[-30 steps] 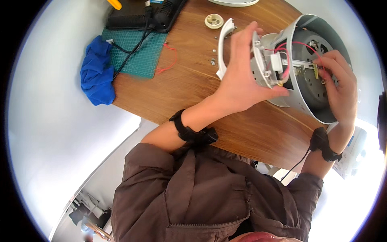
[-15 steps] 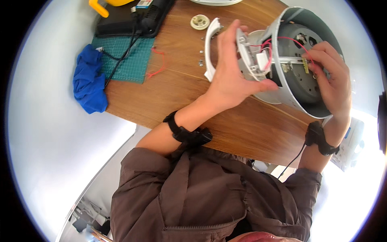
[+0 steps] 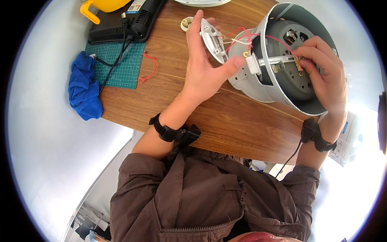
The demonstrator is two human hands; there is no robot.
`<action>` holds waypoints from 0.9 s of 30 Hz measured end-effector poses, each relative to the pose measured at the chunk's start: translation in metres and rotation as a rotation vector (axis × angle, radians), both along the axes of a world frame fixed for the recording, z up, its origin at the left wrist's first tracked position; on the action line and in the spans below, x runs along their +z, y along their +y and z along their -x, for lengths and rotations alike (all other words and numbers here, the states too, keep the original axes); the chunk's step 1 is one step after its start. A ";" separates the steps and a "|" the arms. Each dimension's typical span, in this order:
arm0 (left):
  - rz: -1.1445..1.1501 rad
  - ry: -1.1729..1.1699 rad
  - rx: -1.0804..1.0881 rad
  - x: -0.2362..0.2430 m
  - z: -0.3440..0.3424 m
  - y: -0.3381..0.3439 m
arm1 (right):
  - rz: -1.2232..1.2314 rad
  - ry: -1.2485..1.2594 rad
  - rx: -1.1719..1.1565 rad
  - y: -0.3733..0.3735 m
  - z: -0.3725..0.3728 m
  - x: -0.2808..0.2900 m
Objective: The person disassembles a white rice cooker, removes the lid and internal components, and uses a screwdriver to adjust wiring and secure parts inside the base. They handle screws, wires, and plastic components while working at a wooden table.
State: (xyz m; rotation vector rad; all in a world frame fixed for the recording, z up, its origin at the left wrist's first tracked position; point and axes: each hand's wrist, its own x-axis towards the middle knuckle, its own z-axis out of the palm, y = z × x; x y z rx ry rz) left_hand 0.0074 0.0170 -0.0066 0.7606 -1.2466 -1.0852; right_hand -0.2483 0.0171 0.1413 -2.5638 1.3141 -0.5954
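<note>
A metal appliance shell (image 3: 322, 30), like a rice cooker's body, lies on its side with its open end turned right. Left of it, my left hand (image 3: 199, 76) holds a white plastic panel (image 3: 213, 40) between the fingers and the outstretched thumb. Red and white wires (image 3: 278, 39) run from this panel to the shell. Inside the open end, my right hand (image 3: 328, 74) pinches the red wire beside a small yellow-sleeved piece (image 3: 298, 64); the exact grip is partly hidden by the fingers. A white lever (image 3: 278, 60) with a white block (image 3: 253, 64) crosses the rim.
At the left are a blue cloth (image 3: 84, 86), a green cutting mat (image 3: 125, 72), a black device (image 3: 121, 28) with cables and a loose red wire (image 3: 152, 66). A yellow handle (image 3: 90, 14) is at the top left. Beyond my left hand lies a round cream part (image 3: 186, 23).
My left hand has drawn the panel leftward, away from the shell, and the wires between them now show. The curved white piece is no longer visible. My right hand stays inside the shell.
</note>
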 end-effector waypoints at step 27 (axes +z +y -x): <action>0.407 -0.716 0.393 0.017 0.006 0.012 | -0.043 -0.012 0.050 -0.001 0.003 0.002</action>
